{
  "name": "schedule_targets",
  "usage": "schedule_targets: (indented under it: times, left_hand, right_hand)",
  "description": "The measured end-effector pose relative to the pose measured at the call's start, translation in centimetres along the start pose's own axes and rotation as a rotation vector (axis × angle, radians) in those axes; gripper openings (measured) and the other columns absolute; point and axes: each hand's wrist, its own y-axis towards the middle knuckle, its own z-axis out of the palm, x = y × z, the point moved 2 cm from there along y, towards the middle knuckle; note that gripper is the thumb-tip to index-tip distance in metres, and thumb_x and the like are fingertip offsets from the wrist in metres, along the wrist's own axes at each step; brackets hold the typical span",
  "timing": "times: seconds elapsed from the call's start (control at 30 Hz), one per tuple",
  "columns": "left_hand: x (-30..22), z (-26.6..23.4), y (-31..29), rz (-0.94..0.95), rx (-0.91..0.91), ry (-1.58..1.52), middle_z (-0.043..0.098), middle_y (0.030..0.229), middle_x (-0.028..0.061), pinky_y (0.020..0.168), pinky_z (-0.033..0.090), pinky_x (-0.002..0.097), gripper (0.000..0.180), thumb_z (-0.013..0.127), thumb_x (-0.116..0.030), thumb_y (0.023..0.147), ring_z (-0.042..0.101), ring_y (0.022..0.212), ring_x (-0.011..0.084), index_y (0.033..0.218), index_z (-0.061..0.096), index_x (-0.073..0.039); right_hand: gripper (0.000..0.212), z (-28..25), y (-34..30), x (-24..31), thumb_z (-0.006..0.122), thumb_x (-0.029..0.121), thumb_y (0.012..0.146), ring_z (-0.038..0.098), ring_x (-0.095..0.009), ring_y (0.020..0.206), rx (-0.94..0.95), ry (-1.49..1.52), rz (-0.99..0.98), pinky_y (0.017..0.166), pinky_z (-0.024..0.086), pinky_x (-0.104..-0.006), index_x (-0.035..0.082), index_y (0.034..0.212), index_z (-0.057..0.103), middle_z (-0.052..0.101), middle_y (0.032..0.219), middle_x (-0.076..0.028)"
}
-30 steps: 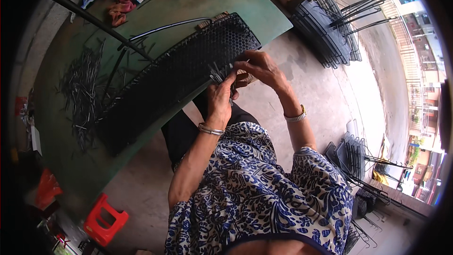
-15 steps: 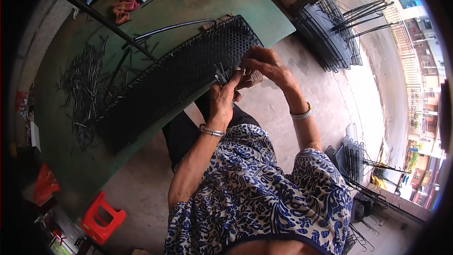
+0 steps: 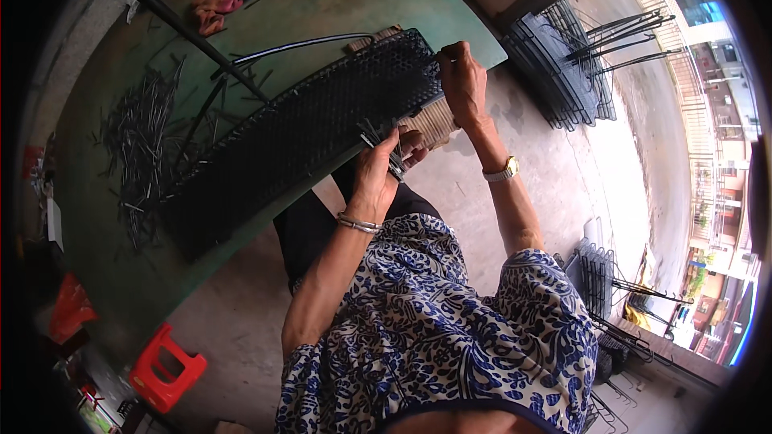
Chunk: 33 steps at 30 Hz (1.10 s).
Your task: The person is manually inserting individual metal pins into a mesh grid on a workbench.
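A long black mesh panel (image 3: 322,112) with a honeycomb pattern lies slantwise across the green table. My left hand (image 3: 375,177) is closed around a small bunch of thin dark strips (image 3: 370,135) beside the panel's near edge. At the panel's right end, the fingers of my right hand (image 3: 465,84) are pinched together against its rim; whatever they hold is hidden. A brown ribbed block (image 3: 431,122) shows under the panel's right end, between my hands. On the left of the table lies a loose pile of similar thin dark strips (image 3: 145,137).
A dark pole (image 3: 185,32) crosses above the table, near a bent black rod (image 3: 297,43). Crumpled gloves (image 3: 221,0) lie at the far left. A red stool (image 3: 166,368) stands on the floor. Stacked black wire racks (image 3: 555,68) stand at the right.
My right hand has moved away from the left hand, up and right to the panel's end. My left hand stays near its place, still gripping the strips.
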Motion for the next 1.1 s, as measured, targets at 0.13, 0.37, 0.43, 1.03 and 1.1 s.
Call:
schedule_targets:
  times: [0.13, 0.37, 0.43, 1.03, 1.1]
  left_hand:
    - [-0.3, 0.0, -0.4, -0.084, 0.007, 0.000, 0.067, 0.097, 0.0083, 0.075, 0.057, 0.0435, 0.017, 0.057, -0.021, 0.095, 0.066, 0.089, 0.0214, 0.107, 0.061, -0.010]
    - [-0.6, 0.4, -1.0, -0.038, -0.087, 0.192, 0.066, 0.088, 0.0051, 0.056, 0.047, 0.0279, 0.017, 0.060, -0.026, 0.094, 0.060, 0.069, 0.0117, 0.102, 0.064, -0.012]
    - [-0.4, 0.3, -0.9, -0.012, -0.065, 0.159, 0.064, 0.083, 0.0032, 0.052, 0.042, 0.0252, 0.017, 0.061, -0.027, 0.094, 0.056, 0.064, 0.0099, 0.100, 0.064, -0.012]
    - [-0.3, 0.2, -1.1, 0.032, -0.029, 0.187, 0.063, 0.080, 0.0047, 0.047, 0.028, 0.0201, 0.022, 0.061, -0.026, 0.094, 0.040, 0.057, 0.0056, 0.105, 0.061, -0.007]
    - [-0.4, 0.3, -1.2, 0.035, -0.023, 0.193, 0.064, 0.082, 0.0057, 0.047, 0.028, 0.0200, 0.023, 0.061, -0.026, 0.094, 0.041, 0.057, 0.0056, 0.105, 0.061, -0.006]
  right_hand:
    - [0.012, -0.4, 0.1, 0.7, 0.057, 0.008, 0.088, 0.064, -0.036, 0.071, -0.004, -0.097, -0.022, 0.062, 0.050, -0.0415, 0.004, 0.097, 0.050, 0.065, 0.083, -0.018]
    - [0.013, -0.8, 0.3, 0.1, 0.057, 0.008, 0.087, 0.062, -0.040, 0.077, 0.034, -0.111, 0.032, 0.067, 0.050, -0.0452, 0.004, 0.097, 0.050, 0.064, 0.084, -0.019]
    - [0.012, -0.9, 0.2, 0.2, 0.057, 0.008, 0.087, 0.062, -0.040, 0.077, 0.032, -0.099, 0.027, 0.067, 0.049, -0.0450, 0.004, 0.096, 0.050, 0.064, 0.084, -0.019]
    - [0.013, -0.9, 0.3, 0.1, 0.057, 0.008, 0.088, 0.062, -0.041, 0.080, 0.037, -0.030, 0.006, 0.067, 0.049, -0.0452, 0.004, 0.097, 0.049, 0.065, 0.088, -0.019]
    - [0.013, -0.9, 0.2, 0.1, 0.057, 0.008, 0.088, 0.062, -0.041, 0.080, 0.040, -0.034, 0.003, 0.067, 0.049, -0.0452, 0.004, 0.098, 0.049, 0.065, 0.088, -0.019]
